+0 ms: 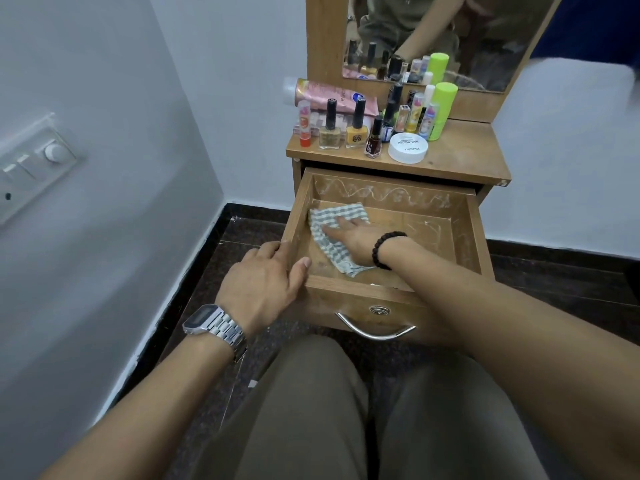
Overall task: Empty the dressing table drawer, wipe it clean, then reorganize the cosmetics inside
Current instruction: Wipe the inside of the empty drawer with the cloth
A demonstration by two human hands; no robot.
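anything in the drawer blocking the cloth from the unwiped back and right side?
Nothing visible. The drawer holds only the cloth under the right hand, at its left. The white smears along the back and right walls lie open. The cosmetics stand on the tabletop above. The left hand grips the drawer's front-left corner.

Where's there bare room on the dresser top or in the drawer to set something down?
The dresser top is bare right of the white jar; its left is crowded with nail polish bottles. In the drawer, the floor right of the right hand and checked cloth is bare.
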